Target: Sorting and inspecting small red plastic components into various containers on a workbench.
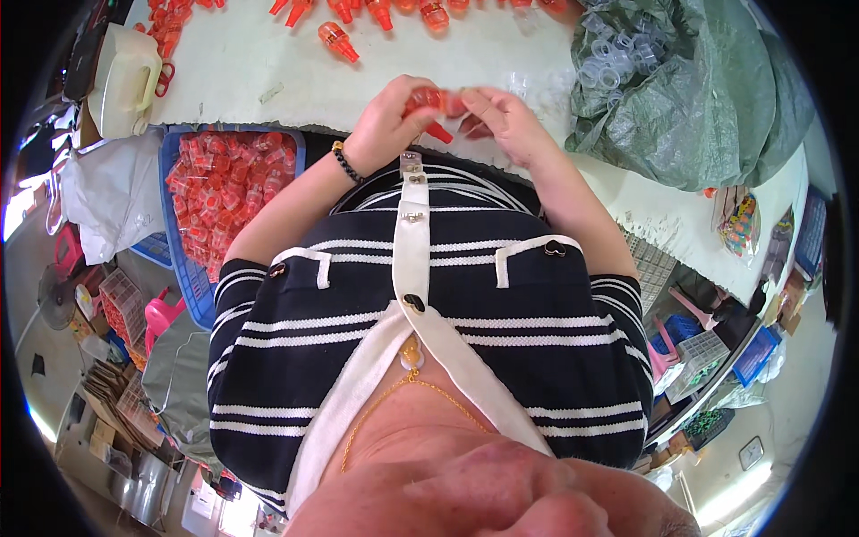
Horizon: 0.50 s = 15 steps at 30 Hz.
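Close to the table's near edge, my left hand [394, 116] is closed round a small translucent red bottle [428, 100]. A red pointed tip [438, 132] juts out below its fingers. My right hand [508, 123] meets it from the other side, thumb and fingers pinching the red end of the bottle; its lower fingers are a little blurred. On the white table [268, 54] beyond my hands lies a similar red bottle with a pointed tip [338, 42]. More such bottles [434, 15] are spread along the far edge of the view.
A green plastic bag [716, 98] on the right holds clear plastic ring-like pieces [617, 58]. At the left, a blue crate [170, 170] is heaped with red pieces [224, 188]. Red-handled scissors [165, 79] lie beside a cream-coloured handled object [130, 80].
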Each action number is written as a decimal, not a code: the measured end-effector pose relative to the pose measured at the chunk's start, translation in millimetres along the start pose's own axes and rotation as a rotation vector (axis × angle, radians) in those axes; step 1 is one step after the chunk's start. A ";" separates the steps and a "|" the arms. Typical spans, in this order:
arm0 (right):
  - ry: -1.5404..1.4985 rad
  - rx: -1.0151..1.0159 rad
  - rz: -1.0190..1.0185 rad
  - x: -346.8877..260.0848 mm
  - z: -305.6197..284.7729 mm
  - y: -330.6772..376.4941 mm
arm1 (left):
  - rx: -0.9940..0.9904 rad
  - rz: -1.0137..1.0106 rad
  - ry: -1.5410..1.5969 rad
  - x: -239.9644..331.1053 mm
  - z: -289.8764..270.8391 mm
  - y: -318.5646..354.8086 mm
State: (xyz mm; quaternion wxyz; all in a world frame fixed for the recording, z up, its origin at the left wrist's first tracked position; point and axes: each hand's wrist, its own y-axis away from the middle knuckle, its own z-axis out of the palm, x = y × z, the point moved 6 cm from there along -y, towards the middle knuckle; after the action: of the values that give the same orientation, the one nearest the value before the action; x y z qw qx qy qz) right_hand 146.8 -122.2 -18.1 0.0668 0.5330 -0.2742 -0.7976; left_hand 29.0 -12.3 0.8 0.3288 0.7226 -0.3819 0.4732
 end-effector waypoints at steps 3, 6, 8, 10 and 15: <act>1.016 0.480 -0.484 -62.6 -23.5 15.7 | 0.069 -0.345 0.496 -28.9 3.5 -1.0; 1.526 0.602 -0.401 -72.4 -40.2 18.7 | 0.203 -0.477 1.065 -44.2 3.6 -6.0; 1.781 0.660 -0.353 -70.6 -41.0 14.8 | 0.166 -0.468 0.999 -39.9 3.5 -9.1; 1.708 0.594 -0.552 -58.3 -32.1 11.1 | 0.156 -0.464 0.964 -36.9 4.3 -11.1; 0.874 0.312 -0.723 -57.6 -1.8 6.4 | 0.333 -0.424 0.721 -38.1 -6.6 -12.7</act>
State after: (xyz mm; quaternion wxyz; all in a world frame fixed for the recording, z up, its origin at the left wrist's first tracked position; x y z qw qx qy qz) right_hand 171.6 -105.3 31.5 -0.1819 0.8756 -0.1362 -0.4262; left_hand 27.3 8.7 -34.1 0.4097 0.6169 -0.0048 0.6720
